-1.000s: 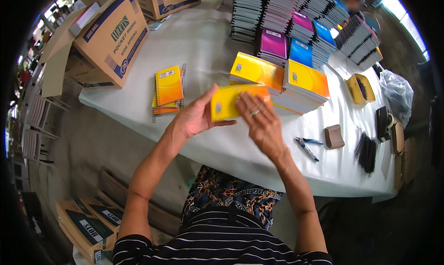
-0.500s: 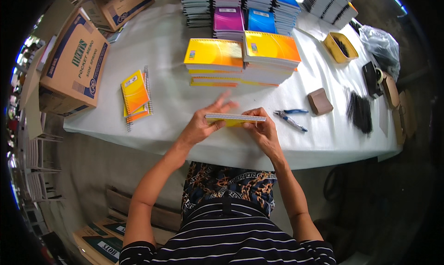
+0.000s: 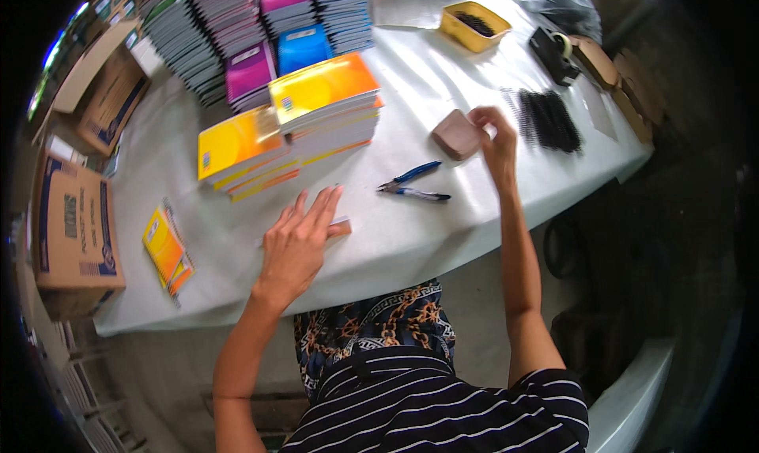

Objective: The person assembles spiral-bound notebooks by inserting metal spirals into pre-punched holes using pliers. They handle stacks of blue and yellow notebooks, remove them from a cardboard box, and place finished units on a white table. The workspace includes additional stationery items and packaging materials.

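My left hand (image 3: 294, 251) lies over a small notebook (image 3: 339, 228) near the table's front edge. Its fingers are stretched out, and most of the notebook is hidden beneath them. Out to the right, my right hand (image 3: 496, 133) hangs at the right edge of a flat brown block (image 3: 456, 135). Its fingers are bent, with a small gap to the thumb. The fingertips appear to touch the block; no firm grip on it shows. Between the hands lie blue-handled pliers (image 3: 415, 184). A bundle of black spiral binding wires (image 3: 549, 121) rests just beyond my right hand.
Yellow-orange notebooks (image 3: 324, 89) stand stacked ahead, with purple notebooks (image 3: 251, 69) and blue ones (image 3: 303, 50) behind. Two spiral-bound notebooks (image 3: 167, 251) lie at left beside a cardboard box (image 3: 75, 224). A yellow tub (image 3: 474, 26) and a tape dispenser (image 3: 553, 56) stand far right.
The notebook held up between both hands is now down on the table under my left hand. My right hand has let go and moved right to the brown block. The view has turned right.
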A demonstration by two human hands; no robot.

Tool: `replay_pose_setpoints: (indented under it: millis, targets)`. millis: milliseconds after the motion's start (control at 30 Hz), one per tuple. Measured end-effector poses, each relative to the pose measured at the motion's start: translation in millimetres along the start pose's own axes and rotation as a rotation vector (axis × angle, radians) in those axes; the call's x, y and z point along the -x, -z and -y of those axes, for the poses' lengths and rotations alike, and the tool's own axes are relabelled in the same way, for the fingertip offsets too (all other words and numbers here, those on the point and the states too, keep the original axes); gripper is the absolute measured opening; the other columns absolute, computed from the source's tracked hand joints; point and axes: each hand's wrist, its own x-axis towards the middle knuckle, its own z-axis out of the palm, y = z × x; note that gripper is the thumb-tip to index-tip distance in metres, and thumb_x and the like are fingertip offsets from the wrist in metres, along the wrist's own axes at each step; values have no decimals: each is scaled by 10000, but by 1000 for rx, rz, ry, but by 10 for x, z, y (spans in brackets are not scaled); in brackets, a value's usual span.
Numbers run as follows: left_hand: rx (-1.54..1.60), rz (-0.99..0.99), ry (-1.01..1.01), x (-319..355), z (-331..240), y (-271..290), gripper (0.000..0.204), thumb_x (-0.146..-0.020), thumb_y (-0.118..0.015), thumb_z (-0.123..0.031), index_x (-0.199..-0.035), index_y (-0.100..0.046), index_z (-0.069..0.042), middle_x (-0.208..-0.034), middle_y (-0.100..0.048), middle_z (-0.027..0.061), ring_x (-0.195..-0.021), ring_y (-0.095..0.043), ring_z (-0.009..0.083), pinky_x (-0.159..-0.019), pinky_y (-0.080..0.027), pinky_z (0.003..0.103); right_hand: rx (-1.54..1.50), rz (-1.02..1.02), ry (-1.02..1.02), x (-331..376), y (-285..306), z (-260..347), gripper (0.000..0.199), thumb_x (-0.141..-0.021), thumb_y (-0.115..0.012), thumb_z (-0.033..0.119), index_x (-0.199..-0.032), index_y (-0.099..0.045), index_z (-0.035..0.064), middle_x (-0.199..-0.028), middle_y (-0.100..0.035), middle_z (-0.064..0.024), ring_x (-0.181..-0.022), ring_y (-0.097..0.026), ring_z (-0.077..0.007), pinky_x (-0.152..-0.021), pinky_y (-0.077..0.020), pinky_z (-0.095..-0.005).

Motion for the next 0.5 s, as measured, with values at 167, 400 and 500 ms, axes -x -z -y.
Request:
replay_pose_setpoints:
  millis: [167,400,500]
  targets:
    - [170,200,74,-73,-104,118,553,-910,-575,-143,-1435,-409,-181,-1270,-594,123,-964,-658,347,-694,-548,434,1063,48,-262,-681,499,-1374,306,-848,-687,298,-993,-664,30,-1046,-643,-146,-1012,-599,-307,-841,-459,-456]
    - [150,115,142,-84,-92,24,592,-900,-592,-145,-1452,-376,-168,-1268,-596,125,-872,-675,335,-667,-541,424,1084,202,-106,-749,559,-1877,173,-843,-591,74,-995,-578,-7,-974,-629,-186,-950,-623,-335,-788,-516,-440]
    - [128,79,161,-83,-60,-14,602,-898,-609,-199,-1452,-375,-156,-1285,-591,110,-938,-667,326,-693,-544,406,986,187,-164,-829,580,-1654,159,-855,-500,-3,-1009,-526,-33,-950,-617,-237,-895,-645,-365,-742,-552,-437]
